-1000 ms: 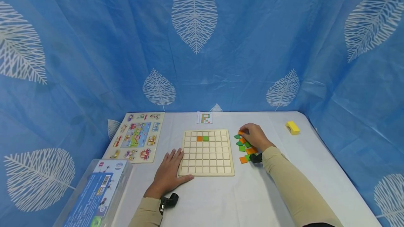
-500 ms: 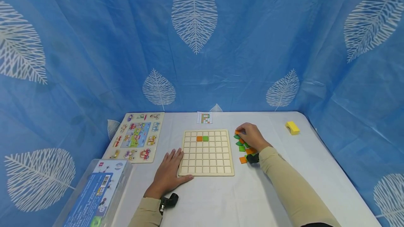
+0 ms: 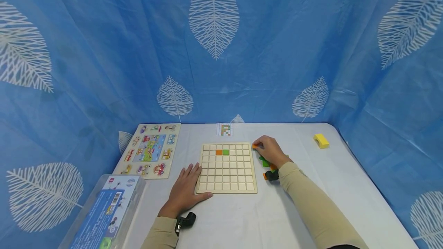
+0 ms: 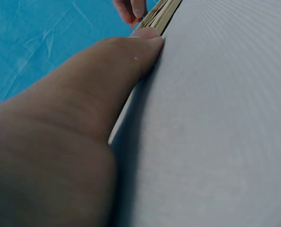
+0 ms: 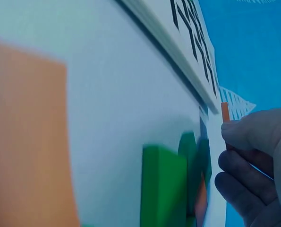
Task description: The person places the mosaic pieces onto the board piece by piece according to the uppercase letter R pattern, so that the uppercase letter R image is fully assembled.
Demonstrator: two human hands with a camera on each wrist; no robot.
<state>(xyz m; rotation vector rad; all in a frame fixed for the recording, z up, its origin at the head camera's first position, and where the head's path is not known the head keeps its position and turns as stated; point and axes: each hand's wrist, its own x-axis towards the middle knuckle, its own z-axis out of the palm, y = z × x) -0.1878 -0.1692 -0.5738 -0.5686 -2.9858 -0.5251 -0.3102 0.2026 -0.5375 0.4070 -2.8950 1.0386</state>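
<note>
1. Currently, a person's right hand (image 3: 271,152) pinches an orange tile (image 3: 254,146) between thumb and finger. The tile sits just outside the far right corner of a wooden grid board (image 3: 226,176), seen from the person's side.

2. From the right hand, the board lies to the left and slightly nearer the person's body. This sideways relation, tile on the right and grid on the left, appears to be the one that matters most for any move between the two.

3. The right wrist view shows the tile as a narrow strip, edge-on, poking out beyond the fingertips. No long axis can be made out, since the fingers cover much of it. Whether it touches the board or hangs slightly above the table (image 3: 235,218) cannot be told.

4. The left hand (image 3: 185,189) grasps nothing. Its fingers lie extended at the board's left edge, and its thumb reaches the near edge by the corner. It is well apart from the tile, across the board; the right hand is far nearer.

5. On the grid, an orange square (image 3: 219,152) and a green square (image 3: 225,152) sit side by side in the second row from the far edge. Loose tiles (image 3: 265,163) lie partly hidden beneath the right hand and wrist.
</note>
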